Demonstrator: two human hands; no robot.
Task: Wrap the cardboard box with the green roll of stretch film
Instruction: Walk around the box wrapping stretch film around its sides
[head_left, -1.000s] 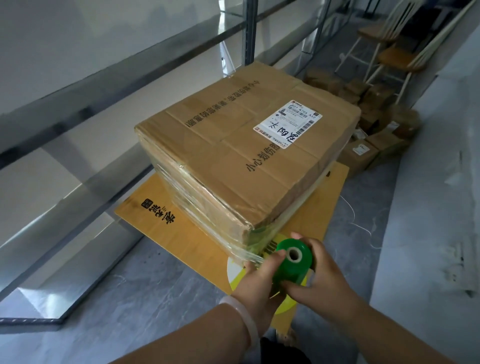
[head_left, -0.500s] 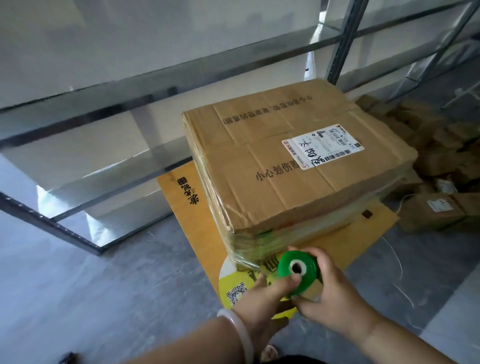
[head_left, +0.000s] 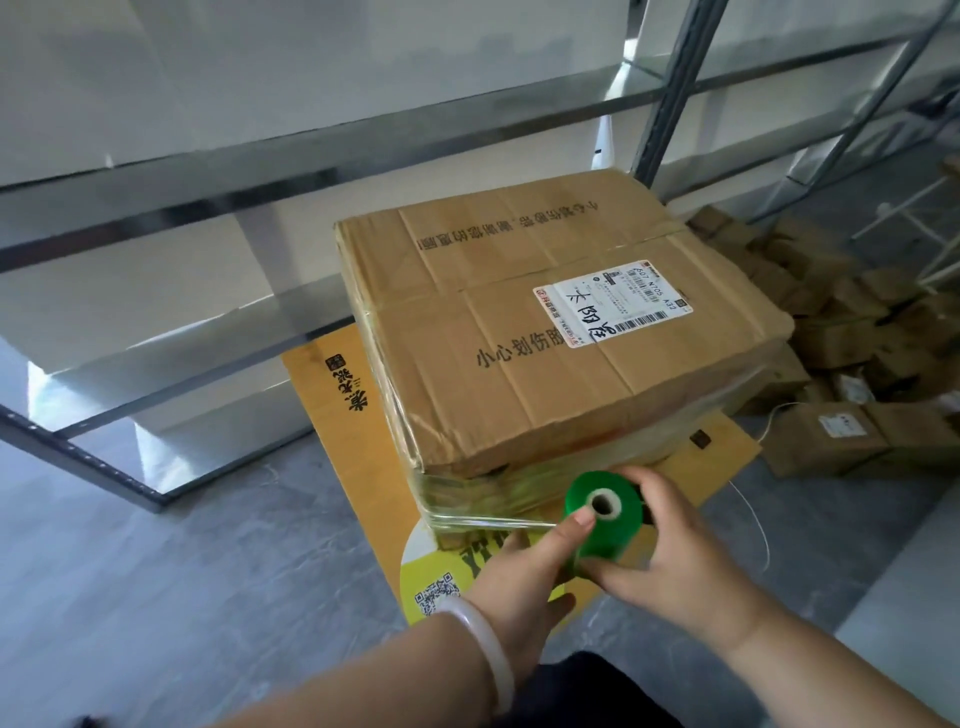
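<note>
On the grey floor, beside a metal shelving rack: one cardboard box, large, taped shut, upright, with printed characters and a white shipping label on its top face. Beneath it lies a flattened yellow carton, which juts out on the near and left sides. The lower part of the box's two visible sides is banded with pale, glossy stretch film. One green roll of stretch film is held in the air just beside the box's near bottom corner, its hollow core facing up toward the camera, with a sheet of film running from that corner to the roll. The right grip is clenched on the roll, fingers curled over the far side and thumb against the near lower end. The left grip, a pale bangle at its wrist, presses its thumb on the roll's upper rim; its fingers are mostly hidden, so it only appears to clasp the roll from below. To the right, well apart, sits a heap of small brown cartons.
</note>
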